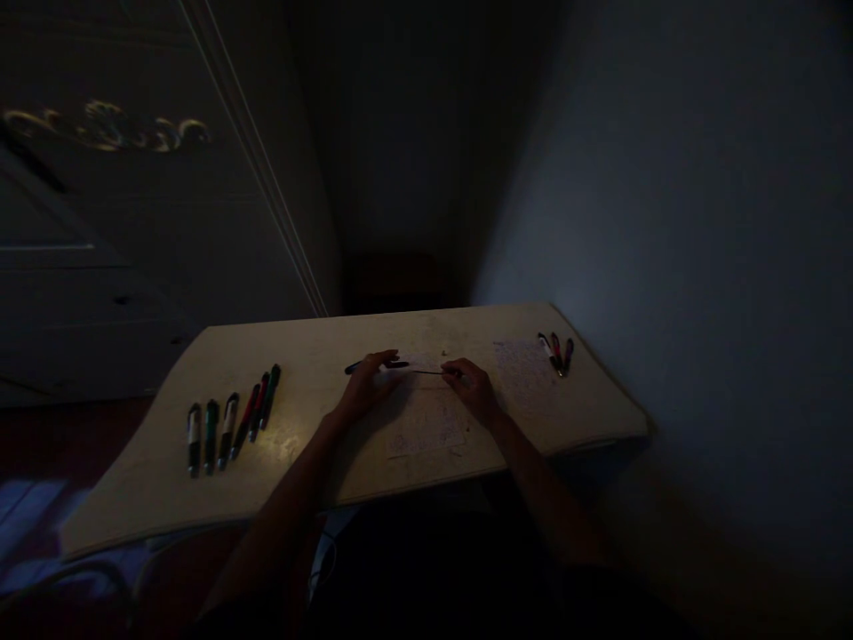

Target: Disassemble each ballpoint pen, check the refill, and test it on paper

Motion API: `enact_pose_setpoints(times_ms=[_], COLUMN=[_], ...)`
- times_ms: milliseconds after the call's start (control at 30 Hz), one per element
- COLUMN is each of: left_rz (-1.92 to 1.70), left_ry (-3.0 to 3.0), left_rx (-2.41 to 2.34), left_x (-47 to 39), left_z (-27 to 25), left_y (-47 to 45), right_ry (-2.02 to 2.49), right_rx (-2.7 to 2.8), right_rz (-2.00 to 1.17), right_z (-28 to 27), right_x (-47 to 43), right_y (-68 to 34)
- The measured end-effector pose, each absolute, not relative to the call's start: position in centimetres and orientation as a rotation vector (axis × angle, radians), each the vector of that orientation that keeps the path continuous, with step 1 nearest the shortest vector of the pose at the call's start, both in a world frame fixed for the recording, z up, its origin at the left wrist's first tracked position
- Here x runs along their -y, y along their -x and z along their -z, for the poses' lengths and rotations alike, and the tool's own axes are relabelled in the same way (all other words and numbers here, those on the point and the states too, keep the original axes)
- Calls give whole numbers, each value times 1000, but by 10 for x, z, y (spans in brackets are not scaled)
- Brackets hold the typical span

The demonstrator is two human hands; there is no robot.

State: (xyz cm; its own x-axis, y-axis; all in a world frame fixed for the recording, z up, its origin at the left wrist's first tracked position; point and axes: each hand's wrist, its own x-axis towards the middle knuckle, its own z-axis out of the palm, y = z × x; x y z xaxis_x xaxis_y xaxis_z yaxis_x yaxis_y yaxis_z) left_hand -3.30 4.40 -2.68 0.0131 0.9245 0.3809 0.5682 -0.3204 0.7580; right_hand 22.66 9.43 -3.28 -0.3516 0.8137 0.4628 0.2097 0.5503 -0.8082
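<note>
In the dim head view my right hand [472,388] pinches one end of a thin dark rod, probably a pen refill [427,372], whose free end points left toward my other hand. My left hand [366,387] is over a dark pen [353,367], thumb and index finger spread apart; the pen shows on both sides of the fingers. Whether those fingers touch the pen, I cannot tell. Beneath and between both hands lies a sheet of paper with handwriting [426,428].
On the pale table [313,489] several pens [228,431] lie in a row at the left. At the right, three pens [555,353] lie by another written sheet [523,369]. A wall [666,222] borders the right side; a cabinet [153,222] stands at the left.
</note>
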Motion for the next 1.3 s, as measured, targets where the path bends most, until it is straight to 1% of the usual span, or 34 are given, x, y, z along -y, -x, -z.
enact_pose_setpoints(times_ms=[67,167,233,300,400,467,567,633,700,767,900,1000,1300], left_rz=[-1199,-1024,-928,-933,-1109,-1313,-1636,-1735,-1739,-1659,-1399,-1272,-1289], left_ry=[-2014,-1994,-1957,-1944,-1874,-1678,-1230,-1045,-999,-1092,-1530,-1757,-1851], left_rx=[-1720,-2104,-2168,-2106,-1922,-1790,-1502,-1327,-1278,-1356,-1586,-1575,-1458], left_x=[-45,-48,-49,-51,-52,-53,-51,-50,-48,-47,-45,-44,-43], left_z=[29,34,36,36,29,21,10,5,3,4,9,12,15], left_y=[48,70,81,86,86,83,80,80,80,77,68,60,50], right_ry=[840,858,866,867,865,875,889,887,882,880,884,890,852], right_rx=[1846,1833,1831,1831,1835,1829,1815,1812,1809,1807,1801,1803,1888], right_rz=[-805,-793,-789,-782,-768,-753,-732,-727,-727,-730,-731,-731,-735], right_z=[33,35,35,35,35,35,37,39,40,40,38,38,39], right_x=[-95,-96,-96,-96,-96,-97,-99,-99,-100,-99,-99,-100,-99], right_y=[-227,-227,-226,-227,-227,-228,-229,-229,-228,-228,-228,-229,-228])
